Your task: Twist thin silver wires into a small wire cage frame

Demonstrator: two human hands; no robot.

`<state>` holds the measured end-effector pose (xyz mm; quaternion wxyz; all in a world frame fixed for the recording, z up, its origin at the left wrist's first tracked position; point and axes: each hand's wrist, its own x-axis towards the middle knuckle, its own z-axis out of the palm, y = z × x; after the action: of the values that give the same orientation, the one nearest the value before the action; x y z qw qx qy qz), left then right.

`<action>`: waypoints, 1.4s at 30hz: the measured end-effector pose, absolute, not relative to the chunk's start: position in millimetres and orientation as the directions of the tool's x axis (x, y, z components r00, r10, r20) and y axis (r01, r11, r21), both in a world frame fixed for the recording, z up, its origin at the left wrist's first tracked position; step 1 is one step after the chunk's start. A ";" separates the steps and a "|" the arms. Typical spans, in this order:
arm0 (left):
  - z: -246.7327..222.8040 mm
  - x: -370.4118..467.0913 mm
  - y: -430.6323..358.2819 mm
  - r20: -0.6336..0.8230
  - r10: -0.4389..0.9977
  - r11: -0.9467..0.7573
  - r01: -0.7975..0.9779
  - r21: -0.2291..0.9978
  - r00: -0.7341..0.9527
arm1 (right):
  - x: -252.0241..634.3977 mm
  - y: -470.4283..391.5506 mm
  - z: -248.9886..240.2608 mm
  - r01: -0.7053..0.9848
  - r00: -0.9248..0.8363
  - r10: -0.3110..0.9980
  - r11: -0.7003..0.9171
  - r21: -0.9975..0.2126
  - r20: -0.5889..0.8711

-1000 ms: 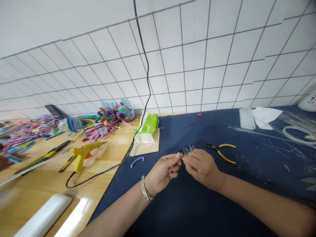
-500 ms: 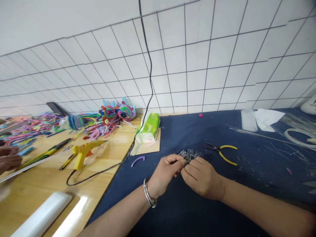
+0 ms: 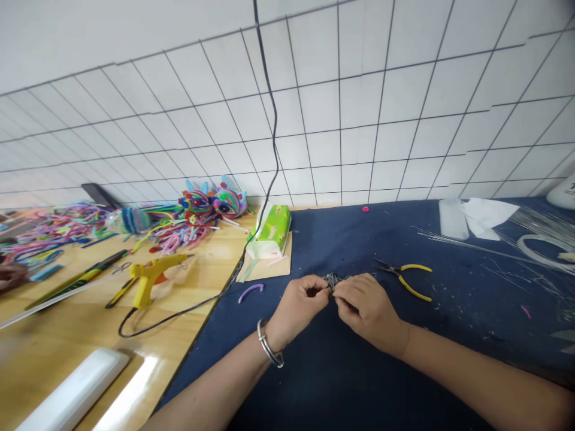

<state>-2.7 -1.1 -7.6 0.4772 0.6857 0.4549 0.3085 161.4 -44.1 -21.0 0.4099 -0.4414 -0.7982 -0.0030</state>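
Left hand: the left hand (image 3: 299, 308) is low in the middle, with a metal bracelet (image 3: 269, 352) on the wrist; its fingertips are pinched together on a small bundle of thin wire (image 3: 333, 280).
Right hand: the right hand (image 3: 366, 308) is just at 3 o'clock of the left one, touching it at the fingertips; its fingers are also closed on the same wire.
Wire: it is a grey tangle, held between both hands just above the dark blue cloth (image 3: 404, 359) on the bench (image 3: 67, 335).
Pliers: yellow-handled pliers (image 3: 404, 276) lie on the cloth at 2 o'clock of the hands, near but not touching.
Purple piece: a small bent purple piece (image 3: 250, 291) lies at 9 o'clock of the left hand.
Glue gun: a yellow glue gun (image 3: 150, 277) lies on the wooden part, further at 9 o'clock, with a black cord (image 3: 179, 311).
Green pack: a green pack (image 3: 272, 230) stands at 11 o'clock, near the tiled wall (image 3: 314, 120).
Far left: many coloured fuzzy sticks (image 3: 171, 230) lie at 10 o'clock.
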 end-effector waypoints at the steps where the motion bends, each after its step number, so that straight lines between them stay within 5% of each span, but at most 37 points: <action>1: -6.8 -2.9 -1.0 -0.008 0.916 -0.140 0.339 0.930 0.401 | 161.4 -43.7 -20.9 0.705 -0.266 0.708 0.606 -0.369 0.654; 15: -9.9 1.0 -4.8 0.165 0.899 -0.339 0.407 0.848 0.405 | 164.4 -37.6 -27.4 0.713 -0.273 0.695 0.610 -0.346 0.665; 35: -17.1 5.6 3.2 0.005 0.883 -0.102 0.181 0.978 0.470 | 163.3 -37.0 -28.6 0.673 -0.135 0.775 0.529 -0.517 0.617; 42: -19.0 5.9 3.2 0.031 0.869 -0.144 0.192 0.971 0.494 | 162.4 -33.7 -31.1 0.651 -0.067 0.830 0.457 -0.606 0.554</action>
<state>5.9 3.2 -19.0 0.5273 0.6849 0.3873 0.3208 162.4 -33.7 -31.1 0.4523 -0.5117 -0.7238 0.0987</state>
